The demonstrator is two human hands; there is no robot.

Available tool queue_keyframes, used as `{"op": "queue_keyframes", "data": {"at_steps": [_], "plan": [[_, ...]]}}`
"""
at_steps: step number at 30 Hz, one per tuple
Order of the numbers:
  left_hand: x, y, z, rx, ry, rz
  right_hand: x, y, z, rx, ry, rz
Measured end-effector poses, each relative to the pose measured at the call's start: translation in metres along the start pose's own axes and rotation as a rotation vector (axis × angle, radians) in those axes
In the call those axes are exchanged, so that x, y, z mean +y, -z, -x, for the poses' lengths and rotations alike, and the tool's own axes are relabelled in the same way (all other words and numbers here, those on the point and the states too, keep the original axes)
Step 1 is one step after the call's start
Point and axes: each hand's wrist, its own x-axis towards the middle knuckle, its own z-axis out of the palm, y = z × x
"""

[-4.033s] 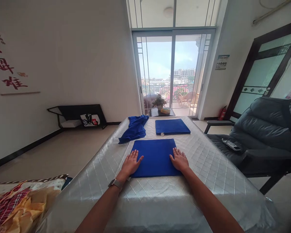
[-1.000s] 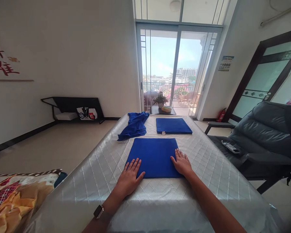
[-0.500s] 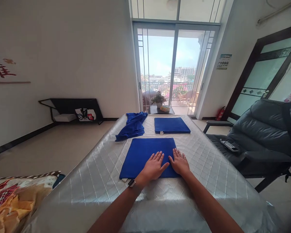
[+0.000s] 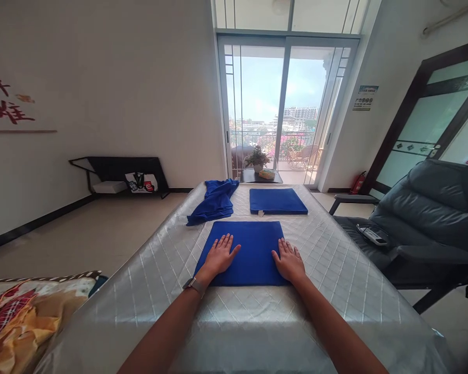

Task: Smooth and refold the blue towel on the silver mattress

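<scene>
A flat square of folded blue cloth [image 4: 253, 254] lies in front of me on a table with a quilted silver cover [image 4: 159, 270]. My left hand [image 4: 220, 254] rests palm down on its left part, fingers stretched out, a watch [image 4: 194, 284] on that wrist. On the right edge of the same cloth lies my right hand [image 4: 289, 258], also flat with fingers extended. Farther back sits a second neatly folded blue cloth [image 4: 278, 201] with a small white tag. To its left a crumpled blue cloth [image 4: 214, 201] lies loosely.
A dark reclining chair [image 4: 425, 218] with a corded white device [image 4: 372, 235] on its seat stands at right. Patterned bedding [image 4: 19, 322] is at lower left. Beyond the table, a potted plant [image 4: 258, 157] stands before a sliding glass door [image 4: 253, 93].
My left hand has slid left across the folded cloth, away from my right hand. My right hand stays at the right edge. The view has shifted slightly.
</scene>
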Motion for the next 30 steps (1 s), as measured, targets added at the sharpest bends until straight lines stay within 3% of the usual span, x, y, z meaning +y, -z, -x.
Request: {"op": "queue_keyframes", "data": {"at_steps": [3,6,19,25,30], "plan": [[-0.039,-0.001,0.009,0.024,0.085,-0.034,0.000,0.001,0.000,-0.006,-0.004,-0.003],[-0.055,-0.006,0.013,0.032,0.119,-0.035,0.000,0.000,0.001,-0.006,-0.006,-0.005],[-0.052,-0.010,0.015,0.089,0.128,-0.077,-0.004,0.019,-0.006,-0.131,-0.026,0.073],[-0.053,-0.011,0.014,0.077,0.125,-0.061,-0.011,0.026,-0.035,-0.052,-0.022,0.050],[-0.054,-0.013,0.014,0.078,0.121,-0.070,-0.008,0.015,-0.059,-0.068,-0.034,0.009]]}}
